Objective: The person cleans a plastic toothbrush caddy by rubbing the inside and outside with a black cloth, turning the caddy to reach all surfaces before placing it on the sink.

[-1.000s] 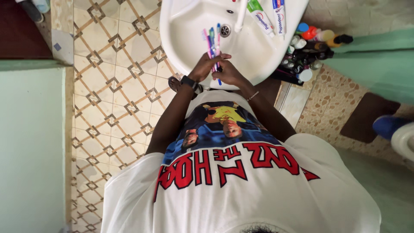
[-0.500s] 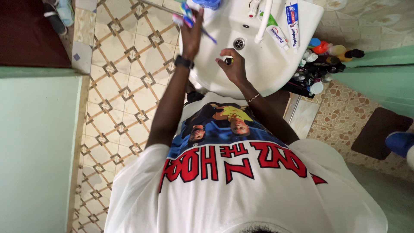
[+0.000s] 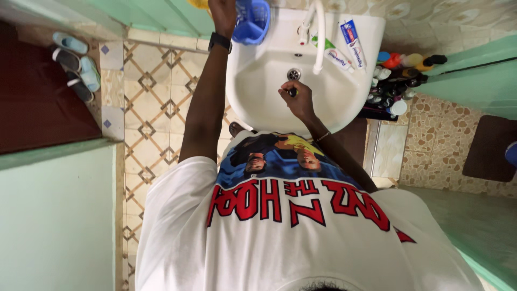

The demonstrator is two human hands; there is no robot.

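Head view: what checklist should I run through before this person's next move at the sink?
1. Left hand reaches the blue basket: ok, it is at the basket's rim.
2. What the left hand holds: cannot tell, its fingers are cut off at the picture's top edge.
3. Right hand grips the small dark object: ok, held over the white sink.
4. Drain uncovered: ok, nothing lies on it.
5. Faucet off: cannot tell, though no stream shows.
6. Toothpaste tubes out of the way: ok, they lie on the sink's back rim, apart from both hands.
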